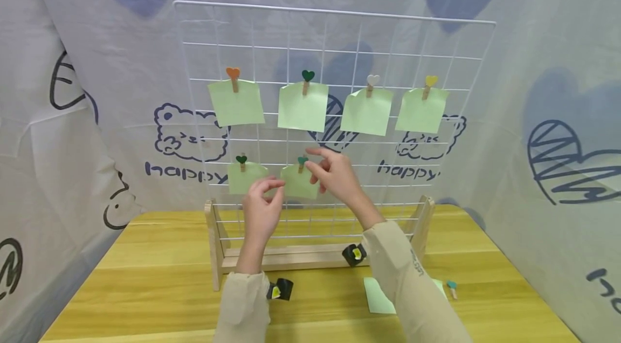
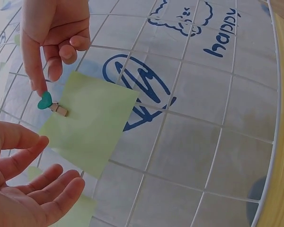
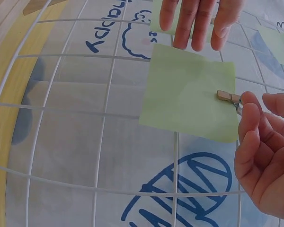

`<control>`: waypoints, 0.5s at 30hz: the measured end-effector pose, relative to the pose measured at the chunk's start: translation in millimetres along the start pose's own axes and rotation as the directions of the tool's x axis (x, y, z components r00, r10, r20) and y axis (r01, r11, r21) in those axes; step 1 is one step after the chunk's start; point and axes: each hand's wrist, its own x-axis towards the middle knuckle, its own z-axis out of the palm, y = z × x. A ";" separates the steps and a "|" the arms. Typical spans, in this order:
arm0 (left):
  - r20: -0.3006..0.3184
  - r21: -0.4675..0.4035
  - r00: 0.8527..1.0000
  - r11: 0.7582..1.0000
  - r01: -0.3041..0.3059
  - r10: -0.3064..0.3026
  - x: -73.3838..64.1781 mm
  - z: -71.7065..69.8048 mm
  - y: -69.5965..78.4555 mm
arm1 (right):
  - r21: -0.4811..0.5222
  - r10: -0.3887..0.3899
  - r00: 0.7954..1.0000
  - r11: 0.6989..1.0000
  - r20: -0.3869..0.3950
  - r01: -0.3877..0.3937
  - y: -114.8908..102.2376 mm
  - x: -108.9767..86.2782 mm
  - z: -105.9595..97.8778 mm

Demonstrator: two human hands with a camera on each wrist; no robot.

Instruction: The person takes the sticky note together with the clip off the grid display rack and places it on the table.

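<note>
A light green sticky note [image 1: 299, 184] hangs on the white wire grid, under a small wooden clothespin [image 3: 223, 96] with a teal heart [image 2: 45, 100]. My right hand [image 1: 335, 173] is at this clothespin, a fingertip touching the heart, with the index finger and thumb apart. At the note's left edge is my left hand [image 1: 262, 208], its fingers loosely bent and holding nothing. Beside it, partly behind the left hand, hangs another green note [image 1: 242, 178] under a dark green heart clothespin [image 1: 241, 160].
Higher on the grid [image 1: 335, 10] several green notes hang from heart clothespins, such as an orange one [image 1: 233, 73]. Wooden feet [image 1: 213, 246] carry the grid on the yellow wood table [image 1: 160, 278]. By my right sleeve lie green paper [image 1: 378, 297] and a teal heart clothespin [image 1: 452, 288].
</note>
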 end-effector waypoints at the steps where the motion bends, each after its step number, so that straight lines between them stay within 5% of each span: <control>1: 0.001 -0.004 1.000 1.000 0.003 -0.003 0.0 -0.1 -0.1 | 0.001 -0.001 1.000 1.000 0.003 0.001 0.1 0.2 0.3; 15: 0.000 -0.060 1.000 0.998 0.002 -0.002 0.3 -0.2 -1.8 | -0.067 -0.012 1.000 0.998 0.028 0.014 0.7 4.3 5.9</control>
